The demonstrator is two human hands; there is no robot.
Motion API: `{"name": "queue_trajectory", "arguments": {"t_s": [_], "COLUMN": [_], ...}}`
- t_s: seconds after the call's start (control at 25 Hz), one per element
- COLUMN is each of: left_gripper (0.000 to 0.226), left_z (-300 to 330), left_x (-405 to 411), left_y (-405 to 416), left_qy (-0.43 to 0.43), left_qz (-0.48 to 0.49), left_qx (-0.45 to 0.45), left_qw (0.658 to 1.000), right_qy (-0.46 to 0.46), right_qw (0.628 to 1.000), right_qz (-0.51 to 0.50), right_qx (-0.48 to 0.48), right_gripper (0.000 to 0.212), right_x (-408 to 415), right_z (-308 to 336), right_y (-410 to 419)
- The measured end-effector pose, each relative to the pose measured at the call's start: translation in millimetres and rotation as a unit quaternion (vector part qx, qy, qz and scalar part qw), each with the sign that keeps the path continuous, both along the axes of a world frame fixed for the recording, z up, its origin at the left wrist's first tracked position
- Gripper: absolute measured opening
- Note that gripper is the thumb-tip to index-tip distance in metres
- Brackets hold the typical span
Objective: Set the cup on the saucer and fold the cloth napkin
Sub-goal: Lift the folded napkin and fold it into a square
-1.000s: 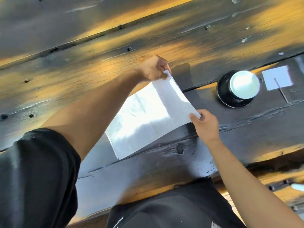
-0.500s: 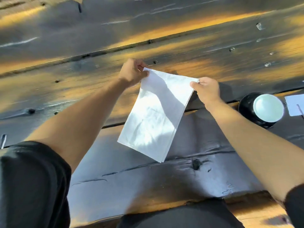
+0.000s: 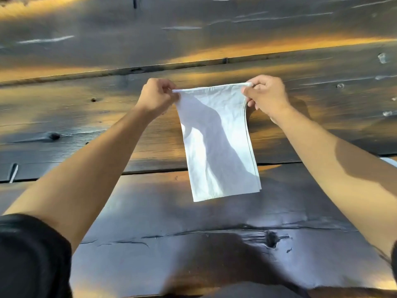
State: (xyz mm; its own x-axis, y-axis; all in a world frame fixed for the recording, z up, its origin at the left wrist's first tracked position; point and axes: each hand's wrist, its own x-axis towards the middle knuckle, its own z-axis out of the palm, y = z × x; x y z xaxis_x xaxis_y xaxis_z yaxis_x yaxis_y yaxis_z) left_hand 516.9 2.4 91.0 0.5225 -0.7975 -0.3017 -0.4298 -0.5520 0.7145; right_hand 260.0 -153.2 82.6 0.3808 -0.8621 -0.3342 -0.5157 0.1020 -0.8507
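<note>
The white cloth napkin (image 3: 217, 143) hangs in the air above the table, folded into a long doubled rectangle. My left hand (image 3: 155, 96) pinches its top left corner. My right hand (image 3: 267, 94) pinches its top right corner. The napkin's top edge is stretched level between both hands and its lower end dangles free above the wood. The cup and the saucer are out of view; my right forearm covers the right side where they stood.
A dark, glossy wooden plank table (image 3: 150, 229) fills the view, with cracks, knots and gaps between boards. A small pale sliver (image 3: 390, 161) shows at the right edge behind my right forearm.
Both hands lifted the napkin off the table and raised it, so it now hangs straight down. The view shifted left, and the cup on its saucer slid out of sight.
</note>
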Motion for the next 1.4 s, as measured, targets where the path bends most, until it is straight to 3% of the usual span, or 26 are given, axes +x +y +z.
{"name": "queue_trajectory", "arguments": {"t_s": [0.16,0.28,0.48,0.76,1.16,1.4], "left_gripper": [0.017,0.024,0.005,0.029,0.011,0.007], "left_z": [16.8,16.4,8.5,-32.4,-61.7,-67.7], "left_x": [-18.2,-41.0,-101.0,-159.2,-182.1,-193.9], "left_y": [27.7,53.6,106.2,164.0,188.2,190.3], "left_qy": [0.114,0.187,0.238,0.336,0.309,0.283], "left_qz": [0.045,0.102,0.179,0.304,0.304,0.267], "left_qx": [-0.035,-0.049,-0.021,0.035,0.139,0.181], "left_qw": [0.992,0.976,0.954,0.891,0.89,0.903], "right_qy": [-0.046,-0.068,-0.041,0.027,0.096,0.211], "right_qw": [0.999,0.996,0.993,0.97,0.963,0.972], "right_qz": [0.005,-0.009,-0.016,-0.091,-0.116,-0.044], "right_qx": [0.028,0.052,0.112,0.222,0.224,0.097], "right_gripper": [0.004,0.016,0.013,0.029,0.022,0.019], "right_x": [-27.3,-50.4,-92.8,-130.1,-147.2,-146.9], "right_z": [6.3,8.9,-3.5,-35.8,-62.7,-62.5], "right_y": [26.1,52.4,93.8,144.7,178.1,188.1]}}
